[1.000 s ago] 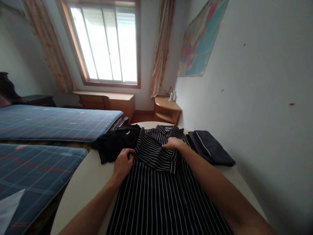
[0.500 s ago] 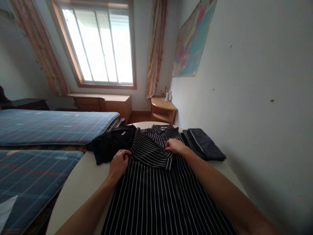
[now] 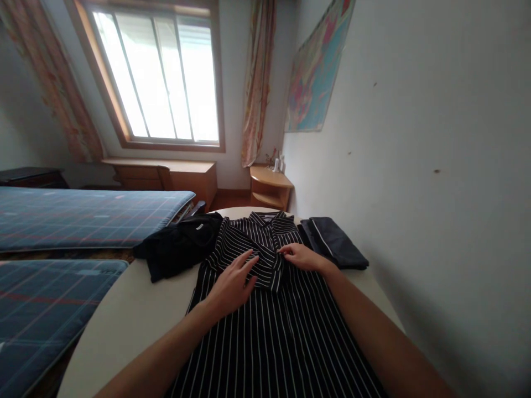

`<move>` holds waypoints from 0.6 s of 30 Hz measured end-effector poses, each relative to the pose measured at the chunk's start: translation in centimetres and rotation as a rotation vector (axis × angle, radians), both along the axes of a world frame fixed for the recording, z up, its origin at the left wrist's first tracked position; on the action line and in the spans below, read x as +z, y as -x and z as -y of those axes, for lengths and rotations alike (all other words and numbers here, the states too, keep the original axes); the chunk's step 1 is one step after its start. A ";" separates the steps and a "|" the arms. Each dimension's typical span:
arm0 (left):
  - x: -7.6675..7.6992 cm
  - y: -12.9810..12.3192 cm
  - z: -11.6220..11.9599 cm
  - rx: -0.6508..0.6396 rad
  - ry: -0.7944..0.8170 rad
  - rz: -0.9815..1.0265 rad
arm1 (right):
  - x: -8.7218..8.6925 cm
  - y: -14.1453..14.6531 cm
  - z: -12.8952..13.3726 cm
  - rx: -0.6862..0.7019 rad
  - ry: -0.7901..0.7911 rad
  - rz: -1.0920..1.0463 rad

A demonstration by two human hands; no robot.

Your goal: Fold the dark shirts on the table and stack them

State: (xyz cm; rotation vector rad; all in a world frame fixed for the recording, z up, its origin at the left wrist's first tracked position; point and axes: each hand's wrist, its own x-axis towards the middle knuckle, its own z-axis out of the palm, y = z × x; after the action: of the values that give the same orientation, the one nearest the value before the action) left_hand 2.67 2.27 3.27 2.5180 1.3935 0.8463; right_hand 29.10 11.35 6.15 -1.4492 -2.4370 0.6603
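Note:
A black shirt with white stripes (image 3: 265, 331) lies spread along the table, collar at the far end. One of its sleeves (image 3: 244, 249) is folded across the chest, with the cuff near the middle. My left hand (image 3: 234, 282) is over this folded sleeve, fingers spread and holding nothing; whether it touches the cloth is unclear. At the cuff end, the fingertips of my right hand (image 3: 302, 257) are closed on the shirt's fabric. Left of the collar is a crumpled black garment (image 3: 182, 243). Dark grey folded clothing (image 3: 338, 243) sits to the right.
The pale round-edged table (image 3: 112, 326) carries all the clothes. To the left are two plaid mattresses (image 3: 83, 215). A wall (image 3: 415, 221) runs close on the right. Beyond the table stand a corner shelf (image 3: 271, 177) and a wooden desk (image 3: 191, 177) beneath the window.
My left hand has left the shirt's left edge and moved right over the folded sleeve, its fingers opening. My right hand stays by the cuff, somewhat flatter. The view has shifted slightly right.

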 end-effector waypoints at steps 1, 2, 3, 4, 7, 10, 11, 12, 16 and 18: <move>-0.1 -1.3 -0.1 -0.056 0.048 -0.037 | -0.5 -0.1 0.4 0.000 -0.011 -0.028; -0.2 -2.5 -0.1 -0.096 0.099 -0.075 | -1.0 -0.1 0.8 -0.009 -0.025 -0.055; -0.3 -3.6 -0.3 -0.124 0.145 -0.110 | -1.4 -0.1 1.1 -0.027 -0.041 -0.080; -0.5 -4.5 -0.4 -0.140 0.180 -0.142 | -1.8 0.0 1.4 -0.056 -0.061 -0.103; -1.1 -6.2 -0.5 -0.140 0.198 -0.196 | -2.6 0.1 2.0 -0.167 -0.135 -0.170; -1.5 -6.5 -0.4 -0.126 0.152 -0.200 | -2.8 -0.1 2.1 -0.238 -0.164 -0.271; -1.5 -6.4 -0.3 -0.126 0.145 -0.199 | -2.8 -0.3 2.0 -0.249 -0.156 -0.315; -1.4 -6.4 -0.3 -0.129 0.143 -0.198 | -2.8 -0.5 1.9 -0.256 -0.144 -0.360; -0.4 -6.5 -0.8 -0.140 0.139 -0.180 | -3.0 -1.1 1.6 -0.257 -0.102 -0.485; 0.1 -6.9 -1.2 -0.138 0.122 -0.172 | -3.1 -1.1 1.7 -0.248 -0.105 -0.518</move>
State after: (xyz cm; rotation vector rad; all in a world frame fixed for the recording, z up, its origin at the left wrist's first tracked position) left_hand 9.54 3.48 3.35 2.6068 1.2566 0.5144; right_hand 30.21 9.69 3.08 -1.3098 -1.8379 0.7287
